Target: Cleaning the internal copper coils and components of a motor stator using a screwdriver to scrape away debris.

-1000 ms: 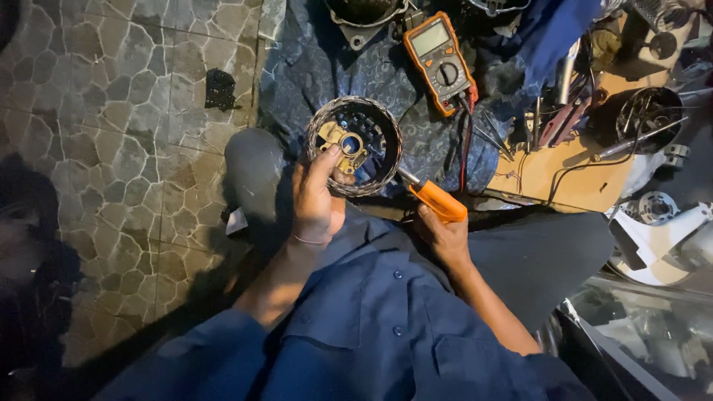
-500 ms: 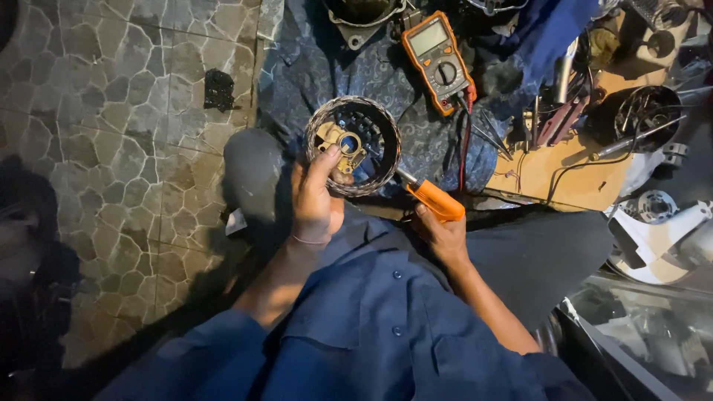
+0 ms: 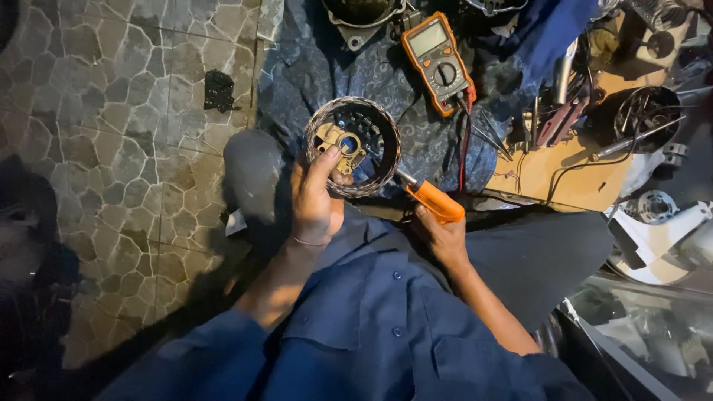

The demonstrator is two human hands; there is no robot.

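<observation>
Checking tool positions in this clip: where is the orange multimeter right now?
In the head view the orange multimeter lies top centre on the patterned blue cloth, just beyond the round metal housing held by the left hand.

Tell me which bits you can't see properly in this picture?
Head view only:
- Screwdriver tip: hidden inside the round metal part, behind its rim.
- Right hand fingers: curled under the orange handle.
- Left hand palm: faces away; its fingers cover part of the round part.
- Multimeter screen: too small to read.
- Dark housing: cut off by the top edge.
</observation>
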